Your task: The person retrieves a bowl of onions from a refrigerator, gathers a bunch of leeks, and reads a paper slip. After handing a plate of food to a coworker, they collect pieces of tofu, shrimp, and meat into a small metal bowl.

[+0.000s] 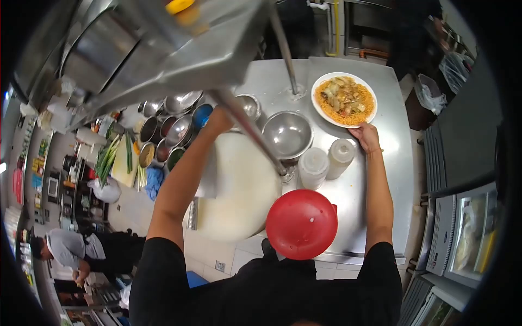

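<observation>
My right hand [367, 137] grips the near rim of a white oval plate [316, 106] at the far right of the steel table. The plate bears orange-yellow rice or noodles [353, 113] topped with a pale, glossy mix of chunks. My left hand [220, 120] reaches forward among the metal bowls, close to a blue container [202, 115]. A shelf post crosses in front of that hand, so its fingers are hidden. Below my left forearm lies a large round white board [239, 185].
Two clear squeeze bottles [314, 167] and a steel bowl [288, 135] stand mid-table, beside a red round lid or bowl [302, 224]. A steel shelf [179, 70] overhangs at upper left. Green onions [107, 157] lie further left. Another person [81, 250] works at lower left.
</observation>
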The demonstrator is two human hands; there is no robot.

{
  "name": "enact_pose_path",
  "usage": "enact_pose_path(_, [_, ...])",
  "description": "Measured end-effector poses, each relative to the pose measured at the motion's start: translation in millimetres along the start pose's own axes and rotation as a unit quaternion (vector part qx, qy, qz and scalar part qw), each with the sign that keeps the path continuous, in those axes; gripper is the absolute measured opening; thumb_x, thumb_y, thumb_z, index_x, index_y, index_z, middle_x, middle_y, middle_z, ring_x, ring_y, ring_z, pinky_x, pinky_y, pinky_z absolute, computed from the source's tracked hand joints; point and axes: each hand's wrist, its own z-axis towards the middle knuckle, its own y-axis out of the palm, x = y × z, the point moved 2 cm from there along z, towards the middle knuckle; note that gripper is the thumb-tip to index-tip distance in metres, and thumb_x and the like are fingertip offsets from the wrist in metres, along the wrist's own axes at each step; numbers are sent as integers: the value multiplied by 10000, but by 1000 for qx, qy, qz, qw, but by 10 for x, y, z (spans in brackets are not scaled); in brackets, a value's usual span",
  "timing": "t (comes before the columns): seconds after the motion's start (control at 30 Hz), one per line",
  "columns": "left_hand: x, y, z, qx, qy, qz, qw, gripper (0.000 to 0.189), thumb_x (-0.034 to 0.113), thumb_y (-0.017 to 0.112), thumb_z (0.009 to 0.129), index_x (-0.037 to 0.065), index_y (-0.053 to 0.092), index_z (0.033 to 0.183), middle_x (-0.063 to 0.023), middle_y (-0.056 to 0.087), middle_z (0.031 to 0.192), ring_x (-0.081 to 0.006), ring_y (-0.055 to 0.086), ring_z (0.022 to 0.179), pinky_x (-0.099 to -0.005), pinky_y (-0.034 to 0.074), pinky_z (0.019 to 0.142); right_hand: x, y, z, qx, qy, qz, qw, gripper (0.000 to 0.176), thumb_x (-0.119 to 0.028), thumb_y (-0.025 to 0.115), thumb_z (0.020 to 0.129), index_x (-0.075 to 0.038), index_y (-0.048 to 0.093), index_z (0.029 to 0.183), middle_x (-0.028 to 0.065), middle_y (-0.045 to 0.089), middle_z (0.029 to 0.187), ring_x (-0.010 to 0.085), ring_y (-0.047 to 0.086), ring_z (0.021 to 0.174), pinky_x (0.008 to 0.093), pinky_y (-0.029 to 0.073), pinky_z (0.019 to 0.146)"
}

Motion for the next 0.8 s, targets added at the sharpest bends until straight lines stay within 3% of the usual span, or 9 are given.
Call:
enact_pose_path(0.03, [318, -154, 154, -35, -24, 48, 998, 226, 170, 577, 758, 21, 606, 925, -148, 657, 843, -260, 641, 786, -358, 490, 676, 27, -21, 7, 2, -20, 32, 999, 288, -23, 403, 870, 144, 477, 1093, 224, 596, 1046, 287, 628, 932, 390, 532, 847])
enact_pose_path(0.1, [-131, 213, 481, -24, -98, 15, 995, 249, 173, 553, 784, 38, 610, 985, -141, 659, 865, -258, 641, 800, -343, 498, 719, 32, -102, -43, 12, -30, 2, 999, 288, -35, 414, 872, 127, 481, 1099, 209, 602, 1045, 277, 627, 936, 385, 535, 840])
enact_pose_path(0.23, [93, 310, 562, 10, -71, -30, 997, 303, 185, 583, 784, 27, 608, 1042, -135, 660, 885, -241, 639, 824, -334, 496, 740, 98, -431, -88, 13, -57, 31, 998, 292, -71, 454, 880, 114, 483, 1104, 196, 605, 1041, 263, 627, 929, 378, 539, 830])
enact_pose_path(0.27, [187, 304, 523, 9, -74, -79, 994, 308, 223, 505, 815, 26, 620, 1022, -210, 632, 966, -356, 615, 907, -394, 487, 793, 110, -519, -87, 17, -57, 34, 998, 298, -64, 451, 872, 117, 479, 1108, 197, 604, 1040, 264, 626, 929, 381, 540, 824])
enact_pose_path(0.3, [149, 363, 494, 6, -84, -131, 988, 342, 215, 615, 792, 5, 602, 1061, -150, 661, 880, -213, 638, 805, -312, 494, 734, 101, -618, -114, 28, -62, 30, 997, 301, -61, 452, 870, 117, 479, 1111, 196, 604, 1039, 263, 625, 929, 383, 542, 821])
enact_pose_path(0.5, [429, 37, 28, 64, -54, -92, 992, 330, 194, 618, 801, -10, 599, 1060, -150, 657, 821, -209, 636, 762, -319, 491, 690, -250, -837, -738, 48, -112, -12, 992, 295, -103, 444, 901, 99, 535, 1095, 184, 613, 1057, 270, 621, 960, 400, 516, 854])
enact_pose_path(0.57, [602, -234, -205, 134, -27, -108, 985, 205, 203, 628, 804, 38, 633, 925, -156, 659, 784, -257, 655, 717, -345, 500, 649, -438, -905, -1072, 62, -138, 4, 989, 329, -110, 484, 892, 90, 499, 1153, 185, 582, 1123, 279, 590, 1024, 411, 491, 888])
enact_pose_path(0.63, [684, -447, -449, 178, -46, -156, 970, 171, 192, 592, 843, 42, 643, 907, -154, 641, 675, -246, 646, 618, -341, 486, 572, -654, -878, -1503, 84, -126, -7, 989, 369, -106, 511, 887, 92, 475, 1197, 171, 531, 1210, 271, 537, 1102, 411, 450, 935])
enact_pose_path(0.8, [803, -1076, -1276, 281, -70, -260, 921, 242, 241, 584, 879, 6, 641, 885, -93, 620, 681, -168, 568, 579, -309, 446, 547, -888, -1036, -2579, 46, -146, -69, 986, 412, -109, 489, 887, 131, 435, 1218, 204, 510, 1226, 274, 530, 1108, 382, 423, 978])
